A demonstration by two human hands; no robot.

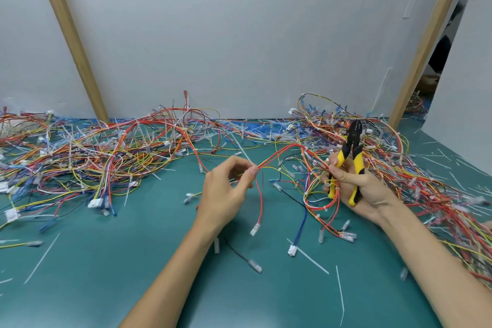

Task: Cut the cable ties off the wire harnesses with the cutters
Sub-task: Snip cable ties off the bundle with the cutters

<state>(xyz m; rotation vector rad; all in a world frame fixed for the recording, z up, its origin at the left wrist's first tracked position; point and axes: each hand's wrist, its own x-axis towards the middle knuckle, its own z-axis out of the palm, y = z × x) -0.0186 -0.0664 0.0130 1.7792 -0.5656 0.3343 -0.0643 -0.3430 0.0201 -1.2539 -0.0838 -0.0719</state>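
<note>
The left hand [226,189] is pinching a red wire harness [282,153] above the desk [133,261] while the right hand [362,192] is gripping the yellow-handled cutters [348,160], jaws upward.

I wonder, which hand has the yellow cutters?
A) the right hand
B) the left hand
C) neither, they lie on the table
A: the right hand grips the cutters by their yellow handles, while the left hand only pinches red wires.
</note>
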